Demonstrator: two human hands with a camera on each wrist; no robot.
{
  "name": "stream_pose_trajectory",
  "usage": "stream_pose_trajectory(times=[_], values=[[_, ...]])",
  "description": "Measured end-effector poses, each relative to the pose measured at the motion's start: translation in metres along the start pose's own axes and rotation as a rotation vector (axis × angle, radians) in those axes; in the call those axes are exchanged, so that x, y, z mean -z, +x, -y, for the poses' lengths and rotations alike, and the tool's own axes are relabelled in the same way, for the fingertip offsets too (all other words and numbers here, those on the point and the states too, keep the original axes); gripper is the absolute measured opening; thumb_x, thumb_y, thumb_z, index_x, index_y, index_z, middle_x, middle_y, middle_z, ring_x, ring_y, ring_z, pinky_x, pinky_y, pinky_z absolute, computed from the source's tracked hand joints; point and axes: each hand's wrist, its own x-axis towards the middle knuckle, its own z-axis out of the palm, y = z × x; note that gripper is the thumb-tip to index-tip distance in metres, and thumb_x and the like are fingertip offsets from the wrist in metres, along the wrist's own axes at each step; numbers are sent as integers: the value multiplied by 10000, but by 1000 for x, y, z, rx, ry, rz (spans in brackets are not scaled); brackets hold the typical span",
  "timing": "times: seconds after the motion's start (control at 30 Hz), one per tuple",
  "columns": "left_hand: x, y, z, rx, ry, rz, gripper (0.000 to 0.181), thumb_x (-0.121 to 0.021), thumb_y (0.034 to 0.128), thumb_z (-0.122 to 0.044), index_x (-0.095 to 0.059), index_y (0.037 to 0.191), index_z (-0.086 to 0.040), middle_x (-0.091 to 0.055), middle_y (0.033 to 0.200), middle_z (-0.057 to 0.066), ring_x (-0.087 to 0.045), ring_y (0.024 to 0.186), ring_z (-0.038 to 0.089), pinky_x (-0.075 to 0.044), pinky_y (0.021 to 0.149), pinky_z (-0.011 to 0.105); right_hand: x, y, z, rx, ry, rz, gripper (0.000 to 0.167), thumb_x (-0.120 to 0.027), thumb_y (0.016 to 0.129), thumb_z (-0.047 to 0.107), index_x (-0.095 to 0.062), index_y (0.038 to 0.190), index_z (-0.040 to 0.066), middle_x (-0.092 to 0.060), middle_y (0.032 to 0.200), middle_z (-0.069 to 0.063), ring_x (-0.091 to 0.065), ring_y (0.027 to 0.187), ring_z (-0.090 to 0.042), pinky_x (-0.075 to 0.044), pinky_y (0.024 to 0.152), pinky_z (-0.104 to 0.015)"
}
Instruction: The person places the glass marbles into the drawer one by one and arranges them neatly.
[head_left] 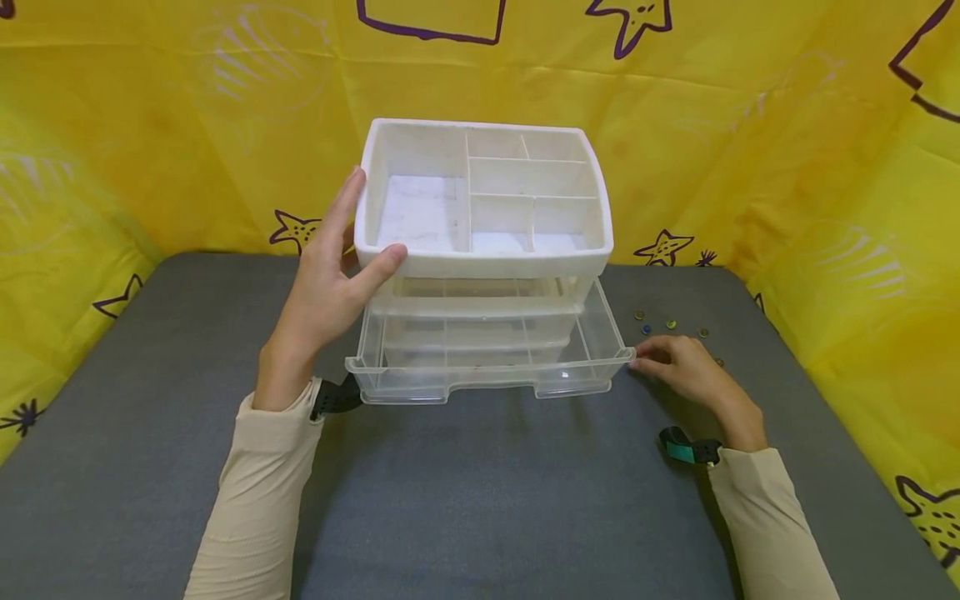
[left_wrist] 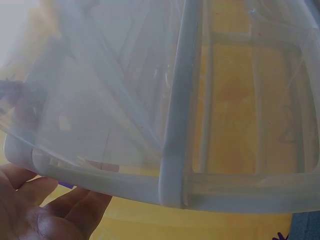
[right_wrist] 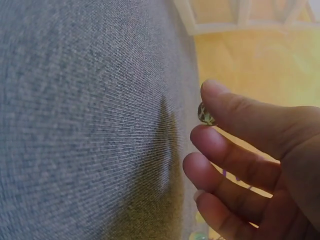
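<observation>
A white organizer (head_left: 480, 265) stands on the table with a clear drawer (head_left: 491, 377) pulled out at its front. My left hand (head_left: 322, 275) grips the organizer's top left side, thumb on the front rim; in the left wrist view the fingers of that hand (left_wrist: 60, 205) lie along the frame's edge (left_wrist: 125, 187). Beside the drawer's right front corner is my right hand (head_left: 686, 367). The right wrist view shows this hand (right_wrist: 250, 155) pinching a small round patterned bead (right_wrist: 205, 114) between thumb and index finger, the other fingers loosely bent.
Several small round beads, among them a green one (head_left: 671, 324) and a blue one (head_left: 647, 330), lie on the grey table (head_left: 480, 500) right of the organizer. A yellow patterned cloth (head_left: 480, 83) hangs behind and at both sides.
</observation>
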Motion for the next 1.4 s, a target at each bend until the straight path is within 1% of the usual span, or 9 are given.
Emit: stream_pose_trajectory(times=[0.13,0.37,0.57,0.73,0.83,0.93,1.07,1.27,1.4], values=[[0,-1,0,0,-4,-1,789,-652,925,-71,-243,1585,-208,-207,1646,-106,-525,1243,241,-480,931,125,0,-1,1,13,17,-14,220,-696,929,179,-726,1055,1,-743,948,-113,-634,800,-150,-515,669,-214],[0,-2,1,-7,-10,-4,789,-650,922,-58,-245,1584,-199,-202,1650,-96,-528,1252,260,-485,904,110,2,-3,5,13,46,-32,211,-701,927,185,-728,1048,15,-754,937,-102,-656,801,-145,-522,673,-215],[0,-2,1,-8,-16,-4,788,-650,922,-56,-246,1583,-202,-208,1648,-97,-526,1260,257,-484,912,112,6,-5,12,25,34,-84,200,-706,923,182,-738,1047,30,-756,939,-107,-676,812,-182,-526,684,-220],[0,-1,1,-13,-10,-2,791,-650,922,-53,-243,1584,-198,-209,1648,-97,-526,1257,254,-484,914,114,9,-6,17,43,17,-126,181,-701,923,161,-740,1047,35,-750,947,-99,-666,805,-174,-530,695,-222],[-1,-1,1,-17,-10,0,793,-651,921,-53,-242,1584,-199,-210,1647,-99,-526,1253,248,-487,913,117,9,-7,19,76,18,-175,168,-702,918,132,-741,1044,27,-745,945,-93,-647,794,-122,-526,693,-202],[-2,-1,1,-16,-18,0,792,-651,921,-52,-244,1584,-202,-209,1646,-101,-524,1253,246,-487,911,117,9,-7,23,129,32,-237,157,-717,903,105,-744,1030,16,-742,939,-92,-623,778,-31,-515,687,-158],[-3,-1,1,-11,-25,4,791,-648,923,-57,-241,1584,-208,-202,1648,-102,-522,1253,248,-488,906,117,10,-8,28,194,38,-301,136,-745,874,79,-750,1001,31,-742,932,-81,-585,768,62,-493,685,-110],[-2,-1,1,-8,-23,1,790,-648,925,-62,-239,1585,-211,-201,1649,-101,-520,1248,244,-488,902,118,15,-10,40,256,18,-361,147,-774,837,56,-759,983,68,-736,905,-47,-574,767,65,-478,696,-86],[-2,-1,1,-3,-22,-4,790,-648,926,-67,-237,1585,-214,-199,1650,-99,-521,1250,246,-488,902,118,20,-13,49,280,3,-394,162,-787,818,47,-757,976,67,-726,873,-27,-574,753,56,-485,683,-112]])
